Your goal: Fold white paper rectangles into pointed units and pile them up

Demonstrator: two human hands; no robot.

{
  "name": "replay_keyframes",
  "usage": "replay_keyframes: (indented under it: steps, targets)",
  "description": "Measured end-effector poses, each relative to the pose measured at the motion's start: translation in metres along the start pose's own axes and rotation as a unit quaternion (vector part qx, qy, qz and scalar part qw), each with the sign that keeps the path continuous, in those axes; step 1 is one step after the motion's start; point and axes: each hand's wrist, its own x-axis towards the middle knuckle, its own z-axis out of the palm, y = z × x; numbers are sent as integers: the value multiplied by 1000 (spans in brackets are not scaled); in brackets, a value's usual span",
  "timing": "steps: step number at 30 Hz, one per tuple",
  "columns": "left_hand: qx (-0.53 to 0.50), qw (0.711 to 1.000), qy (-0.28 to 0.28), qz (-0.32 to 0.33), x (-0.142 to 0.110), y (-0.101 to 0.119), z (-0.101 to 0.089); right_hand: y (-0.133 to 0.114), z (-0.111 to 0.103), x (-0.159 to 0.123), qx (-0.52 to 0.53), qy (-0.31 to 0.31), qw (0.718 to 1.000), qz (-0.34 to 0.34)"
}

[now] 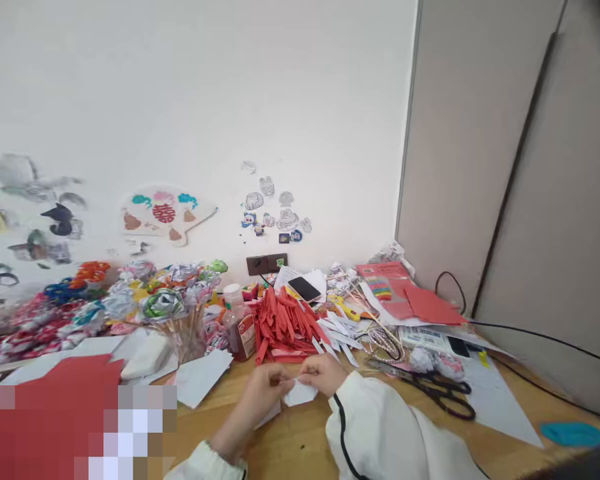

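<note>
White paper: held at the middle of the near side, between the fingertips of 2 hands; whether the table is touched by it cannot be told.
Left hand: closed on the paper's upper left edge, which is pinched between thumb and fingers.
Right hand: bent inward, with the paper's upper right edge pinched; the 2 sets of fingertips are brought close together.
Sleeves: white, marked with dark piping.
Table: wooden, heavily covered toward the wall.
Red strips: piled just beyond the hands.
White strips: scattered at the right of the red pile.
Bottle: stood upright at the left of the red pile, topped with a white cap.
Sticks: bunched upright left of the bottle.
Phone: laid screen up on papers behind the red strips.
Scissors: laid right of the right hand, their black handles turned to the near right.
Bundles: heaped, crumpled and many-coloured, along the left.
Fan: fixed to the wall, decorated with coloured shapes.
</note>
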Motion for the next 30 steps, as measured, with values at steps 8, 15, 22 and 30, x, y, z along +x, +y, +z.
replay_keyframes:
  steps: [8, 15, 22, 30]
  targets:
    - [-59, 997, -29, -28, -3, -1, -6, 6, -9, -3, 1, -60, 996, -65]
    - [-125, 982, -80, -115, -9, 9, -9, 18, -9, -3, 111, -99, 989, 2]
    - [-46, 997, -30, -51, -6, 3, 0, 13, -2, 0, 58, -15, 997, -51]
    - [-225, 964, 78, -120, 8, -17, -2, 20, -2, 7, 164, 39, 983, 67]
